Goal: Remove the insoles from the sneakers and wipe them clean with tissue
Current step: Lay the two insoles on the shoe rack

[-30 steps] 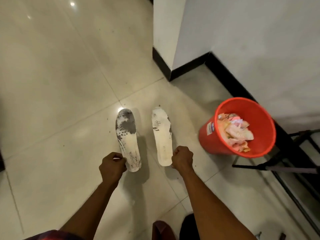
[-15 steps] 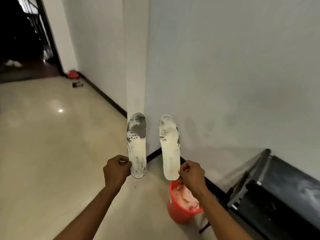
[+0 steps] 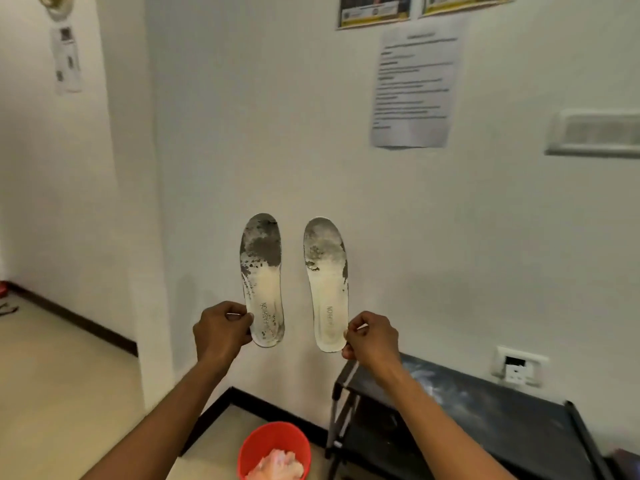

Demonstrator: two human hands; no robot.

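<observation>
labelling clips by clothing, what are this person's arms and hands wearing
No sleeve shows: the left arm and right arm are bare from the frame's bottom edge to the wrists. The left hand and right hand are ungloved, with no watch, band or ring in view.

Walls: plain white wall (image 3: 277,116), with a corner jutting forward at left.
Papers: a printed notice (image 3: 415,88) under two posters (image 3: 374,10); another sheet (image 3: 67,60) on the left wall.
Fittings: switch panel (image 3: 595,133) at right, socket (image 3: 517,365) lower down.
Skirting: black band (image 3: 79,318).
Floor: glossy cream tiles (image 3: 62,393).
Furniture: black table (image 3: 502,420) against the wall.
</observation>
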